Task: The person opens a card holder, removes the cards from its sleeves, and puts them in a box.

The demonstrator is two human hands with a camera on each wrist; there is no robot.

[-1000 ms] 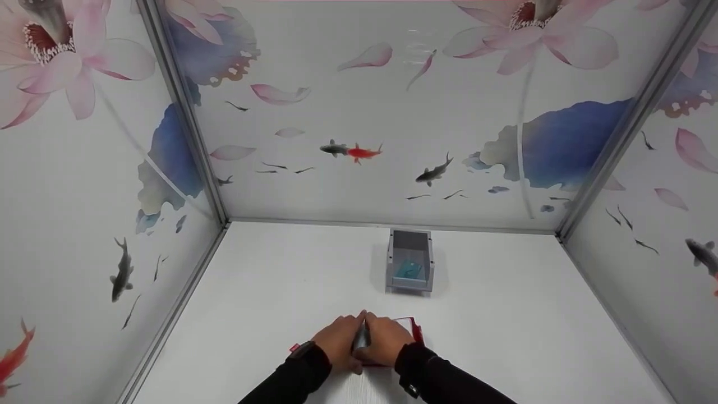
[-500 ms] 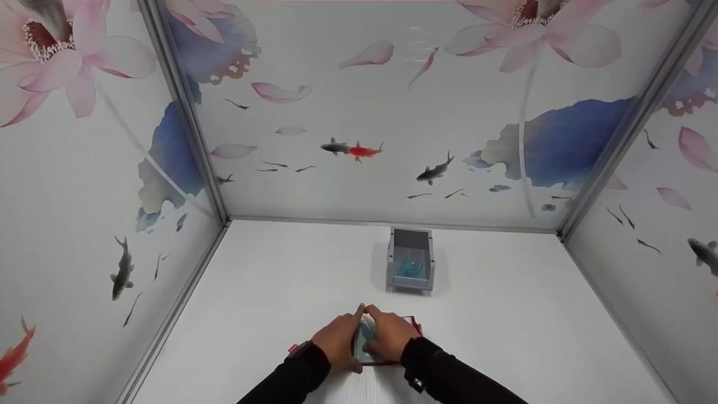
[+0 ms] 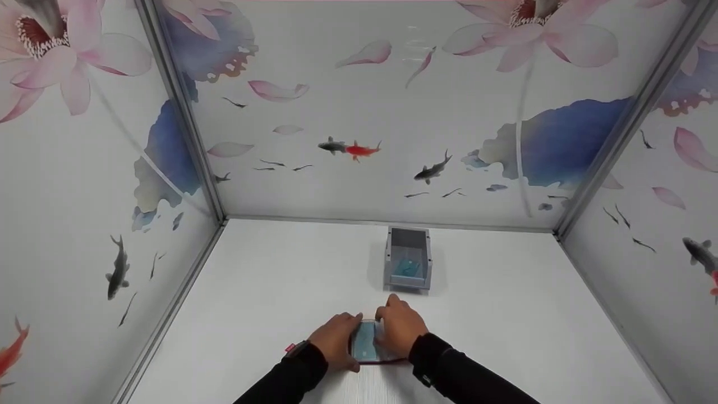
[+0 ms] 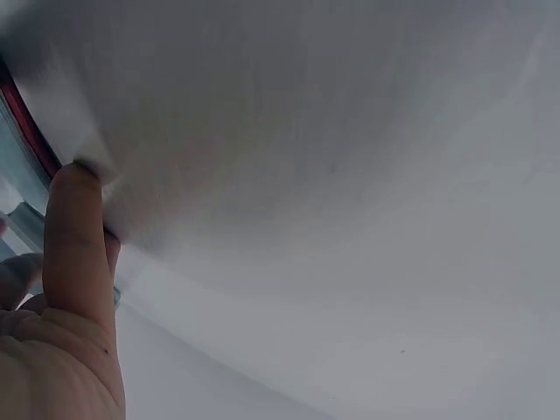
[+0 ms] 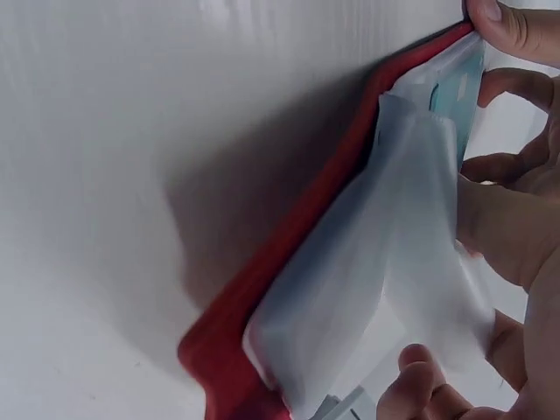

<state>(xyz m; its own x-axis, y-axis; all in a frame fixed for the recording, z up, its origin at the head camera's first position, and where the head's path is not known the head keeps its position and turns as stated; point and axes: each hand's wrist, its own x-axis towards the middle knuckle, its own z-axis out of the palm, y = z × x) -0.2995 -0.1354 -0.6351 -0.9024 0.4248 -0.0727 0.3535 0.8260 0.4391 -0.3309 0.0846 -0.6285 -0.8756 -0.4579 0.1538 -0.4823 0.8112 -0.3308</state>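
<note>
A red card holder (image 5: 319, 197) with clear plastic sleeves (image 5: 350, 262) lies open on the table in front of the person. A teal card (image 3: 366, 343) shows through the sleeve on its left side. The left hand (image 3: 335, 342) grips the holder's left edge, thumb at the near corner and fingers at the far one. In the left wrist view, a finger (image 4: 74, 245) lies against the red edge. The right hand (image 3: 403, 330) pinches loose sleeves between thumb and fingers, bending them up over the holder's right side. In the head view it hides most of that side.
Beyond the hands stands a grey plastic bin (image 3: 408, 284) with a teal card (image 3: 406, 267) inside. White panels printed with flowers and fish (image 3: 362, 148) enclose the white table (image 3: 280, 280) at the back and both sides.
The right hand has moved right, away from the left hand, drawing the sleeves over. More of the teal card on the left now shows. The left hand has barely moved.
</note>
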